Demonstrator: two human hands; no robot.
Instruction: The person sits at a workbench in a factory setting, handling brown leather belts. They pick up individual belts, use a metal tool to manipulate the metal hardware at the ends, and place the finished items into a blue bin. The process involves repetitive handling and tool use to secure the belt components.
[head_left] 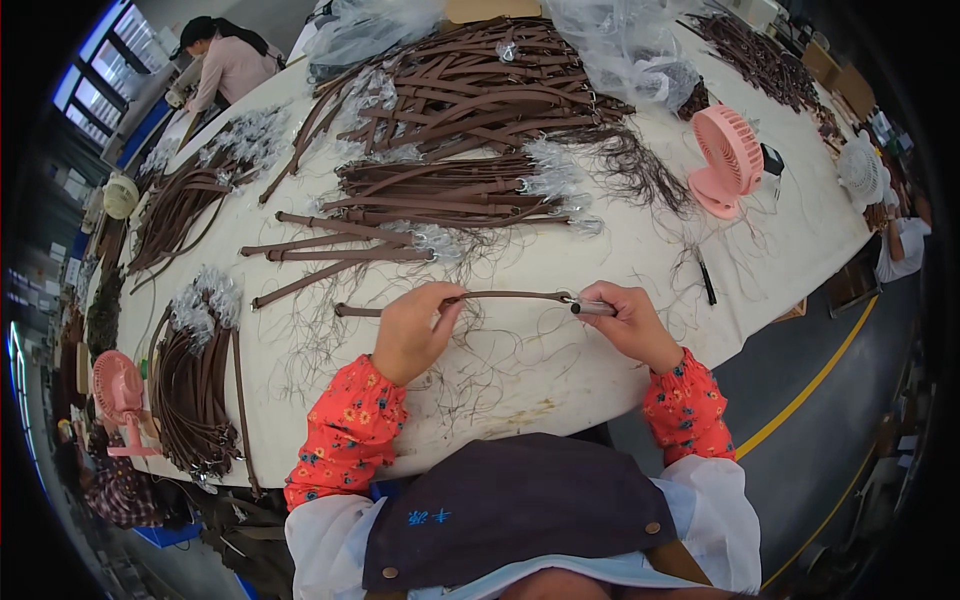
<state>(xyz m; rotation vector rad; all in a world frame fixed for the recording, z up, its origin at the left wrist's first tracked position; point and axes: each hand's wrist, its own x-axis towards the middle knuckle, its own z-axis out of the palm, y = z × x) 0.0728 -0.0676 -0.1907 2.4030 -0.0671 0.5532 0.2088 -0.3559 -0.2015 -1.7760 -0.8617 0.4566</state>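
Note:
My left hand [415,328] pinches a narrow dark brown strap [515,295], which lies across the front of the table from left to right. One end of the strap sticks out to the left of that hand. At its right end, a small metal fitting [566,297] sits close to my right hand [634,322]. The fingers of my right hand are closed around a short grey metallic cylinder [594,308]; its exact kind I cannot make out. Whether the right fingers also grip the strap's end is hidden.
Finished-looking brown straps [440,190] with clear plastic on their ends lie beyond my hands, and a larger heap [480,85] behind. More bundles [195,390] lie left. Loose threads [340,340] litter the white table [640,235]. Pink fans [727,160] and a black pen-like tool [706,277] stand out.

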